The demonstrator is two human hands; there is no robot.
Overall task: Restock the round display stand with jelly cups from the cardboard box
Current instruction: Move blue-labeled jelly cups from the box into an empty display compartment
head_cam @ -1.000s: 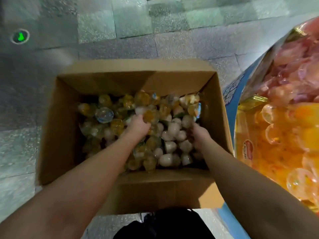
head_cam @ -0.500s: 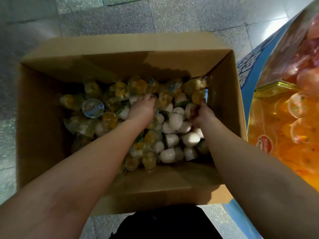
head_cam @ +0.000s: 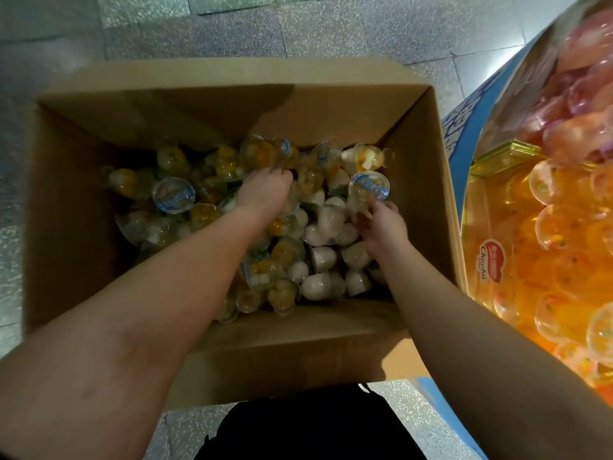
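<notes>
Head view: both hands reaching into the cardboard box point(head_cam: 331, 104) of jelly cups, beside the round display stand point(head_cam: 464, 134).

Head view, item by item: the cardboard box is sitting open on the speckled floor point(head_cam: 298, 31), touching the stand's blue wall, likely so each handful is travelling only a short way. Jelly cups point(head_cam: 252, 161) are lying loose and tumbled in the box, orange-fruit ones to the left, milky white ones point(head_cam: 326, 220) to the right. The left hand point(head_cam: 262, 194) is lying palm-down on the heap, fingers dipping among the cups; whether it is gripping anything cannot be told. The right hand point(head_cam: 381, 224) is curling its fingers round a clear cup with a blue-printed lid point(head_cam: 368, 189), tilting it upward, seemingly for lifting out. Orange point(head_cam: 547, 227) and pink cups point(head_cam: 580, 94) are already filling the stand's compartments.
</notes>
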